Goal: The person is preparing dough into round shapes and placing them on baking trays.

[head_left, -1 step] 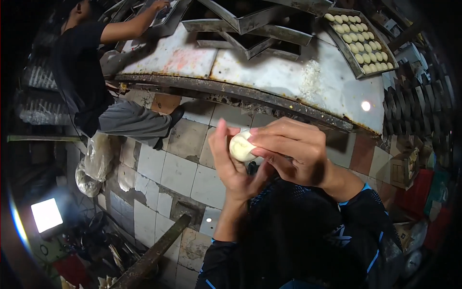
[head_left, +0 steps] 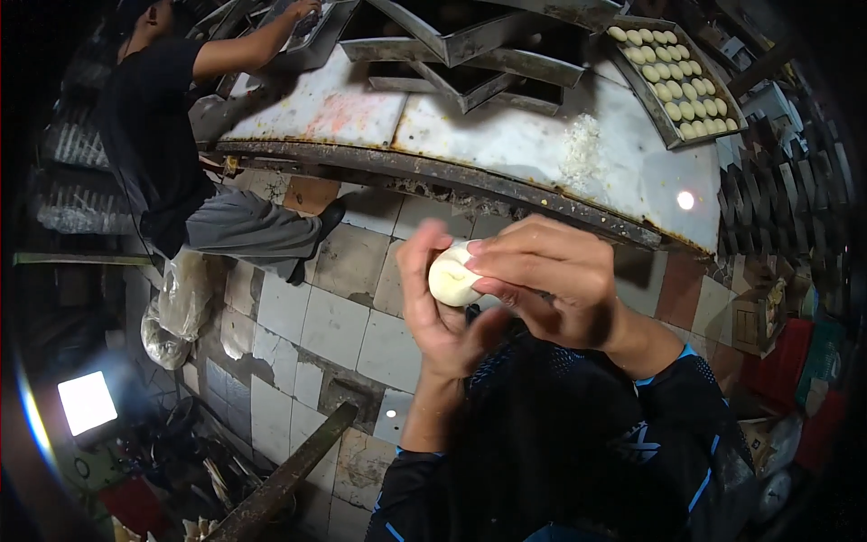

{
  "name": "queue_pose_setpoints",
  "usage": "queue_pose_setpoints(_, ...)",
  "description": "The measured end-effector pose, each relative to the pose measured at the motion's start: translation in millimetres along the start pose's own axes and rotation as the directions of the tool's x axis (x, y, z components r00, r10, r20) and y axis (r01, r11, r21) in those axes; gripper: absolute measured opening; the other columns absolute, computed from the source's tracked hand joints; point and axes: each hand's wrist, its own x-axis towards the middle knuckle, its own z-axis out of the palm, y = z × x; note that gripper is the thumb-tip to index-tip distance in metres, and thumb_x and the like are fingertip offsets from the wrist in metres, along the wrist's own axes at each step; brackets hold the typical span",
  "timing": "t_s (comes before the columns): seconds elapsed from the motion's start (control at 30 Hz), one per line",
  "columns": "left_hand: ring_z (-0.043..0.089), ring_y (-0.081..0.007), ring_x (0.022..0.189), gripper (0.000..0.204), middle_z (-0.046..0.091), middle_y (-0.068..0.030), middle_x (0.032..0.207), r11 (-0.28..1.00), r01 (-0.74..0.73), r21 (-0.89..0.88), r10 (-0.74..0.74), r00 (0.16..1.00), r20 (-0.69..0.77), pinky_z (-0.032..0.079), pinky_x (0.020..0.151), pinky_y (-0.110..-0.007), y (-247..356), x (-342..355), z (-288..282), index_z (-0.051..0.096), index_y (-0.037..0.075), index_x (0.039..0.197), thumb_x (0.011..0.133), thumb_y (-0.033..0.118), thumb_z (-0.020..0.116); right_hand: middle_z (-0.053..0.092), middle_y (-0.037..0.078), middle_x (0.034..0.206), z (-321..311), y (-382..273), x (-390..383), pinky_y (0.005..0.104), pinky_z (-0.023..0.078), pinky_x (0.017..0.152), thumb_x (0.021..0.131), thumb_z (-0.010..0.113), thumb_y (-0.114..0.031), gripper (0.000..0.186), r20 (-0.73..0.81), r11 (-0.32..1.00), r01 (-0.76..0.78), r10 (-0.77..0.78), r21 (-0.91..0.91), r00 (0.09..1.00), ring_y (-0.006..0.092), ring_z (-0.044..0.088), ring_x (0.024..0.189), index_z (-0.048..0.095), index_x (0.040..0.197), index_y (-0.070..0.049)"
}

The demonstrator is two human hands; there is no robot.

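Note:
A pale, smooth dough ball [head_left: 452,275] is held between my two hands in front of my chest. My left hand [head_left: 432,303] cups it from the left side with its fingers curled round it, and the thumb is blurred by motion. The fingertips of my right hand [head_left: 551,280] pinch together on the ball's right edge. A small fold or dimple shows on the dough's upper face. My right hand hides part of that edge.
A worktable [head_left: 506,144] with a rusty front edge stands ahead, bearing scattered white flour [head_left: 585,149]. Stacked metal trays [head_left: 470,90] rest on it. At the far right lies a tray [head_left: 673,135] of several dough balls. A person in dark clothes [head_left: 149,135] works at left.
The thumb of my left hand has shifted and its fingers have curled further over the dough ball. The ball has turned slightly. My right hand keeps its pinch.

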Motion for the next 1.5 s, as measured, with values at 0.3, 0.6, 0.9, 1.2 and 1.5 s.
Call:
queue_pose_setpoints(0.3,0.051,-0.0246,0.100,0.032,0.049,-0.0143,0.112,0.938,-0.280,-0.205,0.309,0.942,0.128,0.048,0.081,-0.036,6,41,93,0.067,0.008,0.099,0.089,0.039,0.072,0.069,0.018,0.104,-100,1,-22,0.0301,0.056,0.071,0.068,0.078,0.004,0.036,-0.162,0.992,-0.082,0.096,0.095,0.982,0.0247,0.070,0.081,0.072,0.104,0.003)
queue_pose_setpoints(0.6,0.056,-0.0223,0.093,0.077,0.057,-0.0141,0.108,0.902,-0.223,-0.368,0.393,0.775,0.494,0.046,0.083,-0.034,40,91,244,0.062,-0.002,0.114,0.059,0.042,0.095,0.070,0.020,0.097,-202,23,-53,0.0379,0.058,0.079,0.078,0.071,0.004,0.024,-0.392,0.983,0.000,0.073,0.182,0.917,0.0291,0.071,0.086,0.072,0.102,0.004)
queue_pose_setpoints(0.9,0.046,-0.0174,0.051,0.034,0.050,-0.0041,0.056,0.967,-0.246,0.073,0.189,0.875,0.445,0.042,0.051,-0.032,-2,128,256,0.045,0.002,0.062,0.087,0.001,0.069,0.062,0.026,0.117,-239,48,-10,0.0449,0.053,0.092,0.084,0.066,-0.004,0.027,-0.341,0.951,-0.105,-0.001,-0.291,0.940,0.0381,0.063,0.111,0.065,0.110,0.006)
queue_pose_setpoints(1.2,0.071,-0.0230,0.071,0.019,0.071,-0.0097,0.081,0.989,-0.016,-0.148,0.086,0.873,0.480,0.053,0.062,-0.031,-31,203,205,0.067,0.002,0.079,0.073,0.015,0.079,0.056,0.020,0.124,-203,85,96,0.0540,0.051,0.099,0.081,0.072,-0.013,0.040,0.210,0.865,0.302,-0.235,-0.400,0.949,0.0390,0.059,0.113,0.062,0.116,0.002)
queue_pose_setpoints(1.5,0.056,-0.0170,0.065,0.027,0.058,-0.0015,0.081,0.871,-0.487,0.063,0.378,0.746,0.548,0.048,0.065,-0.032,38,294,94,0.073,0.009,0.097,0.072,0.007,0.083,0.067,0.014,0.095,-240,128,269,0.0308,0.051,0.081,0.094,0.061,-0.020,0.026,0.108,0.967,0.096,-0.073,-0.236,0.992,0.0242,0.065,0.088,0.066,0.104,0.003)
